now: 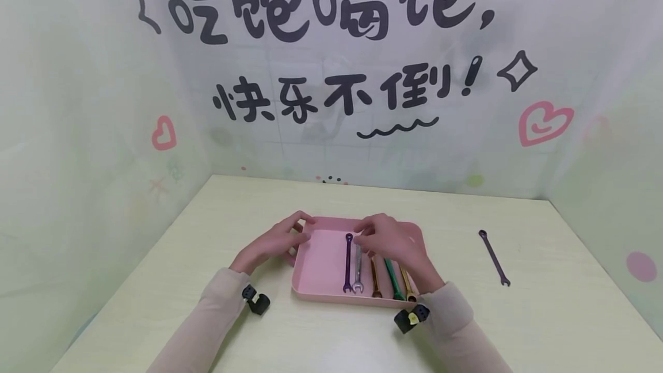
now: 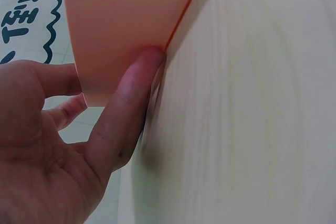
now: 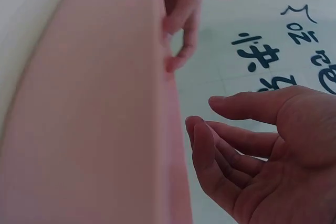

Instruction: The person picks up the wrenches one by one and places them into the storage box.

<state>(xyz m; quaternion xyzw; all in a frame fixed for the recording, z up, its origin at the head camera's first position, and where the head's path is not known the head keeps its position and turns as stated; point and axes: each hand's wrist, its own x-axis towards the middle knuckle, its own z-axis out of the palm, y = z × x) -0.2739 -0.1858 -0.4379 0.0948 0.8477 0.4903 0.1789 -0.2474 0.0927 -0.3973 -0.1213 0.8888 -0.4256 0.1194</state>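
At the left end of a shallow pink tray (image 1: 323, 258), my left hand (image 1: 274, 240) grips the rim and side wall near the far corner. Its fingers wrap the tray's edge in the left wrist view. Over the tray hovers my right hand (image 1: 391, 240), fingers loosely bent, with nothing between thumb and fingertips in the right wrist view. Below and beside it lie combination wrenches in a row: a purple wrench (image 1: 349, 263), a silver wrench (image 1: 358, 272), a bronze wrench (image 1: 376, 281), a green wrench (image 1: 392, 280) and a gold wrench (image 1: 407, 285). The right hand hides some upper ends.
A dark purple wrench (image 1: 494, 258) lies on the pale wooden table (image 1: 450, 206), right of the tray. Printed curtains (image 1: 321, 148) stand behind the table and at both sides. Small black cameras are strapped to both wrists.
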